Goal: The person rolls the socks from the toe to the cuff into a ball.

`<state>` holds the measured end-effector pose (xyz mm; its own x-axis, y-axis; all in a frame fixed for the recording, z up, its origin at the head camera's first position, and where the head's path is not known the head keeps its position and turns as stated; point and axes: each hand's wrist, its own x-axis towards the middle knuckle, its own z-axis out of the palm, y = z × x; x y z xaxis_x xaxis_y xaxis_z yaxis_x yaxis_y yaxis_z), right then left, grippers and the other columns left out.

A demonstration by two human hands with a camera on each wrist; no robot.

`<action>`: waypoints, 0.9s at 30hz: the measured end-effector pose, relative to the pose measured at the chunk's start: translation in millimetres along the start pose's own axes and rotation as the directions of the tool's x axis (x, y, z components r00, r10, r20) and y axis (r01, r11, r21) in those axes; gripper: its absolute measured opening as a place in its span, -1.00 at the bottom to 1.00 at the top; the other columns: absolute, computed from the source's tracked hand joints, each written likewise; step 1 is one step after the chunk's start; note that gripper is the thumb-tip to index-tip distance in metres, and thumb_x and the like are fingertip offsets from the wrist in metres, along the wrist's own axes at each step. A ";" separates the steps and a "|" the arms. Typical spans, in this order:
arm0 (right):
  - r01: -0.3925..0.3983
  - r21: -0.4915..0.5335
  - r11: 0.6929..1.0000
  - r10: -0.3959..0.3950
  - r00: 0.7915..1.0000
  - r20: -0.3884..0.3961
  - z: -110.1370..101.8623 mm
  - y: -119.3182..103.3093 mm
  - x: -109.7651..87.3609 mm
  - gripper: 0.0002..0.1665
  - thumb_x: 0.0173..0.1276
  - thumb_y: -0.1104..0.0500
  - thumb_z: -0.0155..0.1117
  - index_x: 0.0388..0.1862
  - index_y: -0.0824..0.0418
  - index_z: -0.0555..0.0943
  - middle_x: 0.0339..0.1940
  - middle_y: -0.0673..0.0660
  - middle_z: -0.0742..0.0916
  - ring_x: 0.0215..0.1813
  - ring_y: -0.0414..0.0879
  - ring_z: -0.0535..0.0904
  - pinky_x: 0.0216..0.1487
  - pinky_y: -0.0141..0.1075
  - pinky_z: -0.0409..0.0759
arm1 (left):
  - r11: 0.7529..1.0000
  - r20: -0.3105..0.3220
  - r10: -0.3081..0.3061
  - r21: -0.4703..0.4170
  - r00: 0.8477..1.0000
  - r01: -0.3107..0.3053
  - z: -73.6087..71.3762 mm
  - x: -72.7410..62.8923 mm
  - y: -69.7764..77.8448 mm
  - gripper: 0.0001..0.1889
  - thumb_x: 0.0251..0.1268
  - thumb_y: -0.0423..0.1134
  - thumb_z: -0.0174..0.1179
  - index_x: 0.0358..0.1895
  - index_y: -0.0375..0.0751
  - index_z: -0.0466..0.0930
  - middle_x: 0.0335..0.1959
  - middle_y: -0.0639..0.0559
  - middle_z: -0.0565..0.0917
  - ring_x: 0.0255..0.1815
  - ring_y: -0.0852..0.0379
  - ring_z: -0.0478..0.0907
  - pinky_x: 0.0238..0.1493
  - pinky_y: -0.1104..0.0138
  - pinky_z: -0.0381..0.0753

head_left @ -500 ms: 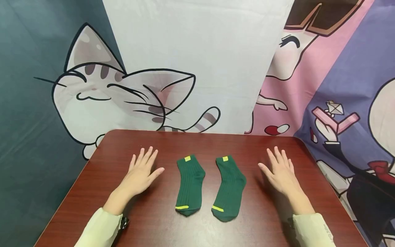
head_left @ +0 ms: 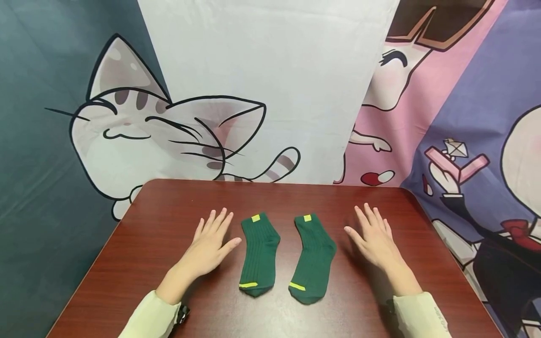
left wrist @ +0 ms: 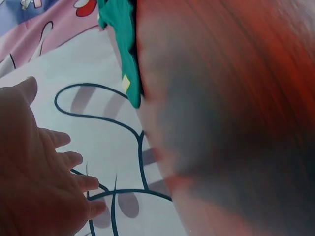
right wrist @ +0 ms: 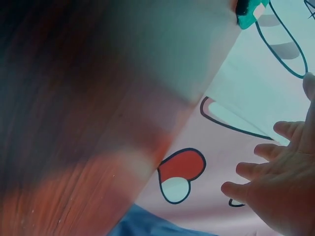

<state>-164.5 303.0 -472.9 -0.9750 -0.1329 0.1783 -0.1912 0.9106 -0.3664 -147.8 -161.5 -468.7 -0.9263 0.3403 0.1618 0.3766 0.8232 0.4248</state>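
Two dark green ribbed socks lie flat, side by side and apart, in the middle of the table; each has a yellow tab at the cuff and a yellow stripe near the toe. Just left of the left sock (head_left: 258,256) is my left hand (head_left: 208,249), fingers spread, holding nothing. To the right of the right sock (head_left: 313,258), my right hand (head_left: 374,241) is also spread with nothing in it. Both hands appear slightly above the tabletop and touch neither sock. The left wrist view catches green sock fabric (left wrist: 124,39) at its top; a green corner (right wrist: 252,14) shows in the right wrist view.
The reddish-brown wooden table (head_left: 321,197) has rounded far corners. Directly behind its far edge hangs a cloth backdrop (head_left: 270,56) printed with a cartoon cat and figures. A dark band (head_left: 182,313) sits at the left sleeve's cuff.
Both hands have moved inward toward the socks, the left one farther to the right, the right one a little to the left. The socks stay where they lay.
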 end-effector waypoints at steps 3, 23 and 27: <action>0.018 0.005 1.000 -0.018 1.000 -0.012 1.9 -3.2 1.1 -0.11 0.53 -0.27 0.09 0.61 0.21 0.17 0.60 0.42 0.18 0.60 0.42 -0.04 0.45 0.42 -0.11 | 1.000 0.001 0.008 -0.004 1.000 -0.008 3.0 0.3 5.5 -0.19 0.52 0.26 -0.02 0.62 -0.16 0.08 0.65 -0.15 0.05 0.65 -0.27 -0.17 0.51 -0.30 -0.20; 0.090 0.011 0.996 -0.090 0.995 -0.040 10.7 -21.5 5.8 -0.17 0.53 -0.17 0.14 0.58 0.24 0.22 0.58 0.38 0.25 0.58 0.39 0.06 0.44 0.41 -0.01 | 0.999 0.080 0.051 0.001 0.995 -0.051 20.6 1.6 33.2 -0.15 0.50 0.30 -0.03 0.63 -0.14 0.03 0.66 -0.12 0.01 0.66 -0.20 -0.17 0.52 -0.29 -0.18; 0.103 0.013 0.995 -0.102 0.994 -0.049 14.0 -23.4 7.3 -0.18 0.53 -0.14 0.16 0.57 0.25 0.24 0.57 0.39 0.27 0.57 0.40 0.07 0.44 0.40 0.00 | 0.998 0.091 0.060 0.003 0.994 -0.061 24.5 1.7 39.2 -0.15 0.50 0.29 -0.02 0.62 -0.17 0.05 0.65 -0.12 0.03 0.66 -0.20 -0.16 0.52 -0.29 -0.18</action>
<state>-168.7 275.2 -475.8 -0.9436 -0.2057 0.2595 -0.2918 0.8871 -0.3577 -134.3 -117.5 -473.5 -0.8969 0.4296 0.1050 0.4324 0.8021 0.4119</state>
